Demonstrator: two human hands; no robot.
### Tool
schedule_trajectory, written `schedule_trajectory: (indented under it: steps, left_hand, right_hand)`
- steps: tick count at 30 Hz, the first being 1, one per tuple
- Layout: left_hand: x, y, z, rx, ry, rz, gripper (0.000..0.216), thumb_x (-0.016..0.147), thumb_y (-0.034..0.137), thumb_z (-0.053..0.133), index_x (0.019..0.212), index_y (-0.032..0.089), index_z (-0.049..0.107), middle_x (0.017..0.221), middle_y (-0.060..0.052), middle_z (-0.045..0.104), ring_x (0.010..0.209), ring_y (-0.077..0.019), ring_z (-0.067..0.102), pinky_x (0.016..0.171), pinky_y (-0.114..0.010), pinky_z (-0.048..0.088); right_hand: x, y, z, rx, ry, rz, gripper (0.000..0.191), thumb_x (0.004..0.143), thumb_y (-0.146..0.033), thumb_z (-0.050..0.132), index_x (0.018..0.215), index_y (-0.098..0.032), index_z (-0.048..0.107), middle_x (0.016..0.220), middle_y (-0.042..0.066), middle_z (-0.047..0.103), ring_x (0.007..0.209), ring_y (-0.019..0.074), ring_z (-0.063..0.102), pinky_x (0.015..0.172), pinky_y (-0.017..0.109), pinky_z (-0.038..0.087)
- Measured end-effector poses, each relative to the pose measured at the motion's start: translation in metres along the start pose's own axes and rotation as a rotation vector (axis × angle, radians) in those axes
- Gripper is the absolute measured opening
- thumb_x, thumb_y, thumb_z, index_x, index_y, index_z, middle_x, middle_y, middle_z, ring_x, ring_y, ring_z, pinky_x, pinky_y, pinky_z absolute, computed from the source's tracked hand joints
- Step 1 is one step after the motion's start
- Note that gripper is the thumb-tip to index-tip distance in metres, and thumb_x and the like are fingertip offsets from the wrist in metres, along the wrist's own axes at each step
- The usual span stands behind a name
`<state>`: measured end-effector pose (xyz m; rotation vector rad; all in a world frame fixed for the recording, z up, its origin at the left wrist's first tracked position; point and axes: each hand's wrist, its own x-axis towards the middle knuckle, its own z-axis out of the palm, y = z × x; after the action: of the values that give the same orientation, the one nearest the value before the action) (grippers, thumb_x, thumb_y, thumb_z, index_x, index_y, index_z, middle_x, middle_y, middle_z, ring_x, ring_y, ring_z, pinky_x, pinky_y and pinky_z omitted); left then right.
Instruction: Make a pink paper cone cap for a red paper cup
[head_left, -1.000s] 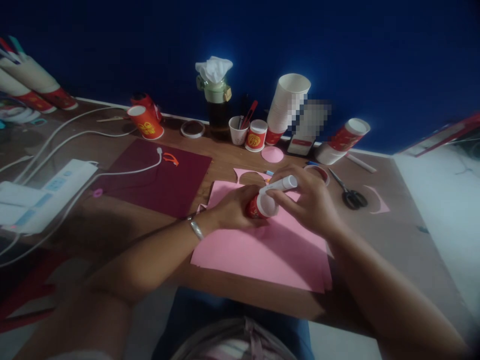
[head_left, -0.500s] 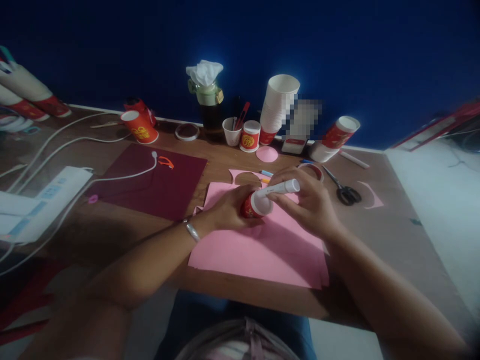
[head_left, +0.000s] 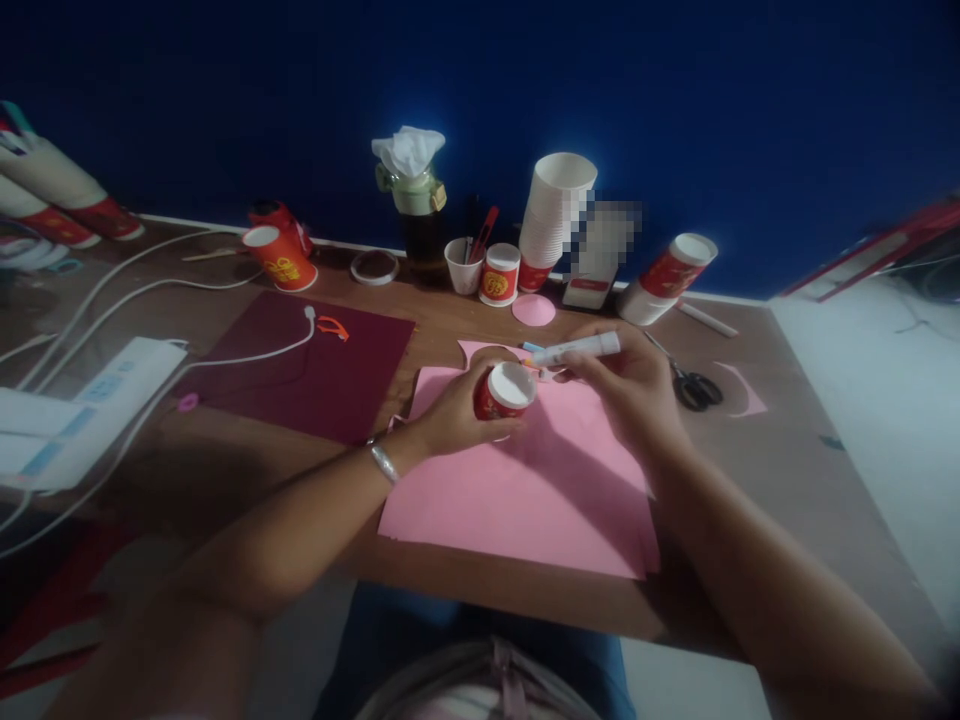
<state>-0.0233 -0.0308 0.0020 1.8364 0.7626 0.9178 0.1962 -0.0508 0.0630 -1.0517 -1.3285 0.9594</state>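
Observation:
My left hand [head_left: 466,408] is wrapped round the side of a small red and white paper cup [head_left: 505,392] above the pink paper [head_left: 517,490]. The cup's round white end faces up; part of its red side is hidden by my fingers. In my right hand [head_left: 622,375] a white pen-like tube [head_left: 579,349] is gripped between thumb and fingers. Its narrow end points left, beside the cup's far right rim and apart from it. Under the tube lies a cut pink scrap [head_left: 480,350] with a round opening.
Along the wall stand a jar [head_left: 420,220] topped with tissue, a pen cup [head_left: 463,265], a tall stack of paper cups [head_left: 559,215] and a pink cone [head_left: 534,310]. Black scissors [head_left: 697,390] lie right. At left are maroon paper [head_left: 307,375], a power strip [head_left: 94,410] and cables.
My right hand has drawn the tube off the cup's white end, moving right and slightly away from me. The cup has tipped more upright and shifted slightly left in my left hand.

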Motion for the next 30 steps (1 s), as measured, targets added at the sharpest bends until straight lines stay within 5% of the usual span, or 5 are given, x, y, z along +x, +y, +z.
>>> schedule_trajectory:
  steps: [7,18,30]
  left_hand:
    - [0.001,-0.005,0.005,-0.047,0.078,0.035,0.074,0.070,0.031,0.094,0.128,0.023,0.049,0.134,-0.013,0.064,0.127,-0.0315,0.064,0.111,-0.054,0.051]
    - [0.001,-0.007,0.004,0.004,0.022,0.102,0.071,0.076,0.043,0.091,0.133,0.023,0.052,0.139,-0.015,0.058,0.132,-0.0337,0.059,0.113,-0.057,0.048]
    - [0.002,-0.005,0.003,0.058,-0.029,0.071,0.072,0.076,0.037,0.090,0.137,0.027,0.052,0.141,-0.012,0.056,0.136,-0.0334,0.055,0.117,-0.058,0.046]
  right_hand:
    - [-0.008,0.018,-0.010,0.244,0.034,0.131,0.028,0.077,-0.040,0.092,0.080,-0.020,0.072,0.072,-0.001,0.068,0.058,0.0115,0.063,0.056,0.025,0.054]
    - [-0.014,0.028,-0.003,0.192,0.020,0.204,0.038,0.076,-0.050,0.091,0.081,-0.020,0.069,0.070,-0.001,0.068,0.060,0.0137,0.065,0.058,0.028,0.056]
    - [-0.007,0.020,0.003,0.119,0.009,0.142,0.041,0.075,-0.054,0.091,0.076,-0.020,0.068,0.068,0.000,0.068,0.059,0.0129,0.063,0.057,0.028,0.057]
